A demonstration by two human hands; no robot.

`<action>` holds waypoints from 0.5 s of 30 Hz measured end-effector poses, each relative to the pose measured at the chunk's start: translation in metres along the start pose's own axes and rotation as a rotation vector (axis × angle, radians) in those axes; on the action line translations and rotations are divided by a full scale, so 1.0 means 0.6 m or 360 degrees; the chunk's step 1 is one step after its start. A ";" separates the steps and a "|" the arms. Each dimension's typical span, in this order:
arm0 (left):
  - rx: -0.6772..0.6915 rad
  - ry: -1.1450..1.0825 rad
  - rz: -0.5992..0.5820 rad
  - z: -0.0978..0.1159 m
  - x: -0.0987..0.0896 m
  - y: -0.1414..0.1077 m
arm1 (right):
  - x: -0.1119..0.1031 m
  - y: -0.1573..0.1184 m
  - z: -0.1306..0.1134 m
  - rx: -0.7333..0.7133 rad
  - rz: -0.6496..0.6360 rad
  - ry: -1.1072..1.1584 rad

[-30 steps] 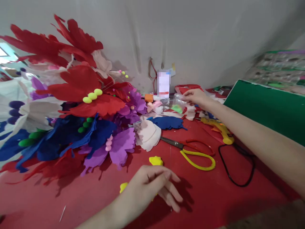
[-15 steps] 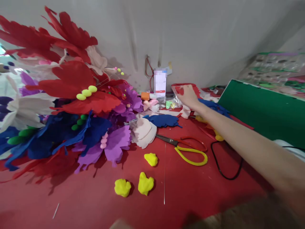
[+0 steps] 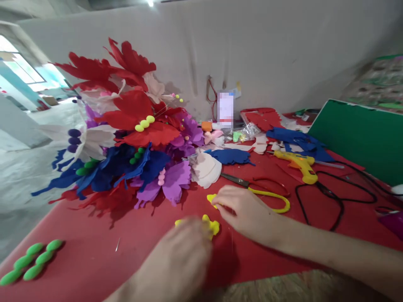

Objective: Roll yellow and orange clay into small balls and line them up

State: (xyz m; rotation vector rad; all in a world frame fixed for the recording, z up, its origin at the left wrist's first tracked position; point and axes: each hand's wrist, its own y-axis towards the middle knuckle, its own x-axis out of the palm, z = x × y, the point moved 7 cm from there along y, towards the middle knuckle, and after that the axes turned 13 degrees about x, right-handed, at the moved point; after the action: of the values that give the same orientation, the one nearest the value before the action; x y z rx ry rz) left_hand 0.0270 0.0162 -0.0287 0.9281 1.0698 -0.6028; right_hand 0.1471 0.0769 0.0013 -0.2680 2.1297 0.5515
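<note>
Head view: red table (image 3: pixel 94 233), grey wall (image 3: pixel 267 50) on the far side.
Yellow lumps: three, on the near middle of the table; far lump (image 3: pixel 210 199) at the right hand's fingertips, right lump (image 3: pixel 215 227) just beside the left hand, left lump (image 3: pixel 178 222) mostly hidden by it.
Right hand (image 3: pixel 242 209): palm down, fingers bent, tips touching the far lump; cannot tell whether they grip it.
Left hand (image 3: pixel 182 251): motion-blurred, over the nearer lumps; cannot tell whether it grasps or is free.
Scissors (image 3: pixel 245 183): just beyond the right hand, blades pointing left; yellow handle partly covered by that hand.
Glue gun (image 3: pixel 297 161): yellow, right of the scissors; black cord (image 3: pixel 327 193) looped nearer.
Fabric butterflies (image 3: pixel 138 111): piled at left; red, white, blue, purple.
Green ovals (image 3: pixel 44 257): two rows of three, near left.
Phone (image 3: pixel 225 110): upright, far middle, partly pixelated.
</note>
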 end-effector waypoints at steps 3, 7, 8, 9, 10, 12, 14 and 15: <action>-0.0019 0.0303 -0.0098 -0.028 0.015 0.023 | 0.025 -0.036 -0.005 -0.0018 -0.0005 -0.0074; -0.0034 0.0449 -0.0335 -0.040 0.048 0.018 | 0.044 -0.057 -0.016 -0.0143 0.0082 -0.0195; -0.0050 0.0444 -0.0363 -0.041 0.053 0.014 | 0.049 -0.059 -0.020 -0.0181 0.0075 -0.0231; -0.0061 0.0433 -0.0378 -0.041 0.056 0.010 | 0.055 -0.060 -0.024 -0.0218 0.0045 -0.0272; -0.0070 0.0414 -0.0387 -0.041 0.058 0.007 | 0.062 -0.061 -0.028 -0.0249 -0.0009 -0.0318; -0.0091 0.0354 -0.0390 -0.042 0.060 0.001 | 0.077 -0.064 -0.032 -0.0300 -0.0166 -0.0390; -0.0111 0.0275 -0.0365 -0.043 0.059 -0.003 | 0.092 -0.070 -0.032 -0.0315 -0.0358 -0.0398; -0.0118 0.0228 -0.0350 -0.043 0.057 -0.004 | 0.098 -0.074 -0.031 -0.0303 -0.0453 -0.0376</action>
State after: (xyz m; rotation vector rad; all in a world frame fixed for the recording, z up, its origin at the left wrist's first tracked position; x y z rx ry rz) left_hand 0.0262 0.0378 -0.0660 0.8036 1.3258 -0.6803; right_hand 0.1168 0.0297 -0.0502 -0.5741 1.7747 0.5870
